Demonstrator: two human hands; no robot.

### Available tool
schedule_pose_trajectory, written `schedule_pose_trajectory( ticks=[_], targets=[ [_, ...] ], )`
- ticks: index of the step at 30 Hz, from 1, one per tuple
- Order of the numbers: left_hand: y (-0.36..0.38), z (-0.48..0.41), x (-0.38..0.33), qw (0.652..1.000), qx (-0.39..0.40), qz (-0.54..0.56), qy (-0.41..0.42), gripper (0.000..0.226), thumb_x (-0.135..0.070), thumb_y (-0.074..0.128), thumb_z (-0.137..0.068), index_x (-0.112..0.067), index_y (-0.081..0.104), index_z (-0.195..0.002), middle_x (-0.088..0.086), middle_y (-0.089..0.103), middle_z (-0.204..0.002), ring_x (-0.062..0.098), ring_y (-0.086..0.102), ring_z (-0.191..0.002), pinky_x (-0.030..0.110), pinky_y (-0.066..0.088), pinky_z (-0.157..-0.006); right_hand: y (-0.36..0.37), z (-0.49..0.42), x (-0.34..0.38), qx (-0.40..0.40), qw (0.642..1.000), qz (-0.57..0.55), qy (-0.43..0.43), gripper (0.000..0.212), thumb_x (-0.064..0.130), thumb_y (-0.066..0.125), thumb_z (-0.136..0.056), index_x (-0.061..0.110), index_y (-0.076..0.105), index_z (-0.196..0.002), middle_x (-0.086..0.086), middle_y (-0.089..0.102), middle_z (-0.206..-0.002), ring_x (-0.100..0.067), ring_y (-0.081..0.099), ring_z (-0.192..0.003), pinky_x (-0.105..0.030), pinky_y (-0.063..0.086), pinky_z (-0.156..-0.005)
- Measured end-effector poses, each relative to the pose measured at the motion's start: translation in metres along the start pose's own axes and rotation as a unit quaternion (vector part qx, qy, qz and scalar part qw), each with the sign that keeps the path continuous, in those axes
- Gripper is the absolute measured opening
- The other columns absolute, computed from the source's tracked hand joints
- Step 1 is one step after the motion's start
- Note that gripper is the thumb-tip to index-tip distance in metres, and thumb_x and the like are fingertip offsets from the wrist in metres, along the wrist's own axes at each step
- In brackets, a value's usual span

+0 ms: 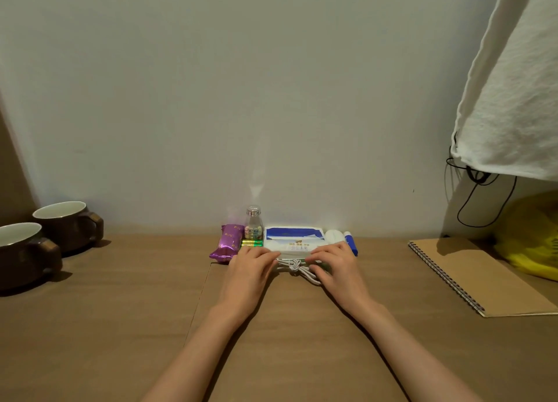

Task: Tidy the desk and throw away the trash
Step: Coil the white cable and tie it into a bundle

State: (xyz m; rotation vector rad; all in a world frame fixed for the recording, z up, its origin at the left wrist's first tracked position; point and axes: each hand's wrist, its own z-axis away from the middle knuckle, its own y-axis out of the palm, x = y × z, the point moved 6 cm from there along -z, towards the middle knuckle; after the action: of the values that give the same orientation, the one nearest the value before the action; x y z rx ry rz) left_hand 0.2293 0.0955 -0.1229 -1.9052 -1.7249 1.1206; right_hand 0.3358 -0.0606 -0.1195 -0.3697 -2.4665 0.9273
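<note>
A white and blue tissue pack [294, 239] lies by the wall at the middle of the desk. A knotted white cord [297, 267] lies just in front of it. My left hand [252, 265] and my right hand [335, 264] rest flat on either side of the cord, fingertips on the pack's near edge. Neither hand grips anything. Left of the pack lie a purple snack wrapper [228, 243], green batteries [252, 243] and a small clear bottle [253, 225]. To the right sit a white roll [333, 235] and a blue and white tube [350, 241].
Two brown mugs [68, 223] [24, 252] stand at the far left of the brown desk [120, 311]. A spiral notebook [480, 277] lies at the right, with a yellow plastic bag [531, 241] behind it. White cloth [510, 84] and black cables [480, 202] hang at the upper right.
</note>
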Motion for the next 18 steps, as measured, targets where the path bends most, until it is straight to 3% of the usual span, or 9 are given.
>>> schedule_pose_trajectory(
  ticks=[3,6,9,15,18],
  targets=[
    [-0.002,-0.002,-0.004,0.999,-0.007,-0.034,0.025,0.040,-0.047,0.042,-0.088,-0.027,0.067,-0.112,-0.005,0.061,-0.098,0.018,0.053,-0.091,0.032,0.044,-0.069,-0.005,0.001,0.005,-0.009,1.000,-0.001,-0.017,0.018,0.033,0.070,-0.080,0.023,0.074,-0.095,0.011,0.071,-0.094,-0.011,0.052,-0.092,-0.029,0.048,-0.079],
    [-0.007,0.002,-0.001,0.999,-0.006,-0.025,0.030,0.039,-0.049,0.061,-0.079,-0.028,0.067,-0.112,-0.004,0.060,-0.101,0.016,0.051,-0.092,0.030,0.044,-0.071,-0.002,0.003,0.014,0.032,0.998,-0.002,-0.045,0.035,0.049,0.063,-0.077,0.027,0.073,-0.102,0.013,0.071,-0.101,-0.009,0.054,-0.096,-0.024,0.045,-0.082],
    [-0.010,0.008,0.011,1.000,0.007,0.017,0.006,0.044,-0.038,0.076,-0.073,-0.027,0.066,-0.115,-0.003,0.063,-0.107,0.017,0.055,-0.097,0.033,0.051,-0.075,0.000,0.004,0.011,0.051,0.998,0.004,-0.039,0.032,0.039,0.070,-0.079,0.030,0.070,-0.110,0.014,0.070,-0.106,-0.007,0.051,-0.097,-0.023,0.043,-0.085],
    [-0.012,0.009,0.009,0.998,0.027,0.059,-0.004,0.040,-0.021,0.068,-0.085,-0.025,0.062,-0.124,-0.006,0.064,-0.121,0.010,0.059,-0.108,0.016,0.043,-0.086,-0.001,0.006,0.004,0.053,0.998,0.029,-0.030,0.029,0.033,0.068,-0.083,0.033,0.068,-0.112,0.017,0.069,-0.109,-0.003,0.047,-0.097,-0.022,0.041,-0.086],
    [-0.008,0.005,0.004,0.999,0.043,0.022,-0.004,0.038,-0.027,0.062,-0.089,-0.031,0.058,-0.127,-0.009,0.060,-0.126,0.010,0.054,-0.115,0.021,0.045,-0.085,-0.002,0.006,-0.002,0.037,0.999,0.033,-0.005,0.026,0.029,0.070,-0.082,0.031,0.071,-0.109,0.014,0.071,-0.104,-0.008,0.052,-0.097,-0.025,0.045,-0.083]
  ],
)
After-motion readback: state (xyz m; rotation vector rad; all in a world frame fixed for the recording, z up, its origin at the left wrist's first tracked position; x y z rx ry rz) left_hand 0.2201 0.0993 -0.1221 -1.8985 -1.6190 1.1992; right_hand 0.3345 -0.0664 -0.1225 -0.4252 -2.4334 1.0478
